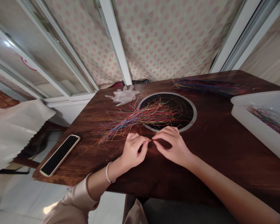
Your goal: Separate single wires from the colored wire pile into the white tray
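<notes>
Beige sleeve (77, 197) closest to me, my left hand (133, 151) and right hand (174, 146) pinch a thin strand (151, 140) between them. Just beyond them, a multicoloured wire bundle (140, 117) lies partly over a round black panel (188, 110); leftward rests a phone (60, 155), rightward a white tub (254, 127).

Thin strand (151, 140), ends indistinct
</notes>
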Demonstrator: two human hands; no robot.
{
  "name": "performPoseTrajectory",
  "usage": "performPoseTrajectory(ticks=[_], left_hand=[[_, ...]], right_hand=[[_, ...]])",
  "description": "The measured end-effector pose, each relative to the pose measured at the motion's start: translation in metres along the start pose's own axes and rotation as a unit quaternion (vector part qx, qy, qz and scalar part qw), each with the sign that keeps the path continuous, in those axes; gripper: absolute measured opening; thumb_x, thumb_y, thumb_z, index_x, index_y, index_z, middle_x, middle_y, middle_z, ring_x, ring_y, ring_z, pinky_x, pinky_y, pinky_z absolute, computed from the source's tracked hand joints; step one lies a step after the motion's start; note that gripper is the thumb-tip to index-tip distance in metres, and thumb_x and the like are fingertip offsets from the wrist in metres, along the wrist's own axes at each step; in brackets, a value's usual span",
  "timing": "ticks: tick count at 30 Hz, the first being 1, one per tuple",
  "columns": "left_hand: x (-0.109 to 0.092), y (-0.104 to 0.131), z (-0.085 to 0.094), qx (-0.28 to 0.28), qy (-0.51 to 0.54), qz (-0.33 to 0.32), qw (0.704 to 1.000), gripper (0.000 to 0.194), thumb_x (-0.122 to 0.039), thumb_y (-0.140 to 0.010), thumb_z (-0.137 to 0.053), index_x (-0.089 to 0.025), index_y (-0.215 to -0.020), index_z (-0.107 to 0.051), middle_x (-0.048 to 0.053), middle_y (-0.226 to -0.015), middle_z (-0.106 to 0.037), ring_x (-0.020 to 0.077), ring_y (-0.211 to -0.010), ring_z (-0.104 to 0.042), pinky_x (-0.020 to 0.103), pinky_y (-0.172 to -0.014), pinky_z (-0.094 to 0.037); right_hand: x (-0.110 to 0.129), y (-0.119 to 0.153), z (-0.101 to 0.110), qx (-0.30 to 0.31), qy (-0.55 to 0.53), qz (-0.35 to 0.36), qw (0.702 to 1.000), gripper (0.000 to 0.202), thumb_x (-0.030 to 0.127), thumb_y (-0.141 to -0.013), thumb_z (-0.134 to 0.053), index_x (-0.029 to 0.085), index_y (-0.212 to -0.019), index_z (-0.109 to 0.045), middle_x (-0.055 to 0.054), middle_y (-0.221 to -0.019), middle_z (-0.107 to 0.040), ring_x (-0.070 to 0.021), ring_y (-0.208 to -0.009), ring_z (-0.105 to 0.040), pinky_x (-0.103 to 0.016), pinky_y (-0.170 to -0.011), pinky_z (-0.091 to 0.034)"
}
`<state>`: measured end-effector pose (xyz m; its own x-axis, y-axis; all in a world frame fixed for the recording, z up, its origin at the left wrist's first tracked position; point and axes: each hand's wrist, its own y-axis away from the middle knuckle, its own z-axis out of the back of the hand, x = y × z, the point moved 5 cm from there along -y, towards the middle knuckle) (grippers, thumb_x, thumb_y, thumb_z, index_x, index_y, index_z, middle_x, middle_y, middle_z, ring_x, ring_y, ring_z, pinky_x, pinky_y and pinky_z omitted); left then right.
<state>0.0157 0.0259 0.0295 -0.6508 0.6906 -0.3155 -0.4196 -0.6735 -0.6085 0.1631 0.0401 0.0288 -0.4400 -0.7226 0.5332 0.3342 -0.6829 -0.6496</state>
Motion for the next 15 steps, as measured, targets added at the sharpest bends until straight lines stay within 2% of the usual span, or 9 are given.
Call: performPoseTrajectory(ticks=[6, 11, 15], left_hand=[[-0.003, 0.0, -0.002, 0.015, -0.001, -0.021, 1.0, 0.014, -0.012, -0.089, -0.047, -0.016, -0.082, -0.059, 0.0, -0.07, -0.067, 0.0134, -0.06, -0.052, 0.03, -0.067, -0.035], [0.002, 0.001, -0.002, 0.016, 0.004, 0.004, 1.0, 0.015, -0.014, -0.092, -0.044, -0.015, -0.091, -0.059, 0.003, -0.077, -0.068, 0.0144, -0.066, -0.059, 0.03, -0.07, -0.039], [0.006, 0.002, -0.003, 0.01, 0.006, 0.027, 1.0, 0.018, -0.014, -0.093, -0.041, -0.016, -0.09, -0.059, 0.003, -0.08, -0.07, 0.0139, -0.067, -0.061, 0.028, -0.068, -0.041]], right_hand=[[0.002, 0.002, -0.001, -0.019, 0.013, 0.028, 0.999, 0.009, 0.016, -0.085, -0.06, 0.021, -0.079, -0.064, 0.003, -0.075, -0.068, -0.0136, -0.073, -0.057, -0.032, -0.075, -0.035], [-0.004, 0.002, 0.008, -0.102, 0.057, 0.011, 0.993, 0.011, 0.015, -0.085, -0.06, 0.022, -0.079, -0.065, 0.0, -0.078, -0.068, -0.0161, -0.077, -0.057, -0.034, -0.075, -0.037], [-0.011, 0.002, 0.02, -0.179, 0.113, -0.04, 0.977, 0.011, 0.017, -0.085, -0.059, 0.025, -0.081, -0.066, -0.004, -0.097, -0.064, -0.0217, -0.091, -0.057, -0.039, -0.079, -0.041]])
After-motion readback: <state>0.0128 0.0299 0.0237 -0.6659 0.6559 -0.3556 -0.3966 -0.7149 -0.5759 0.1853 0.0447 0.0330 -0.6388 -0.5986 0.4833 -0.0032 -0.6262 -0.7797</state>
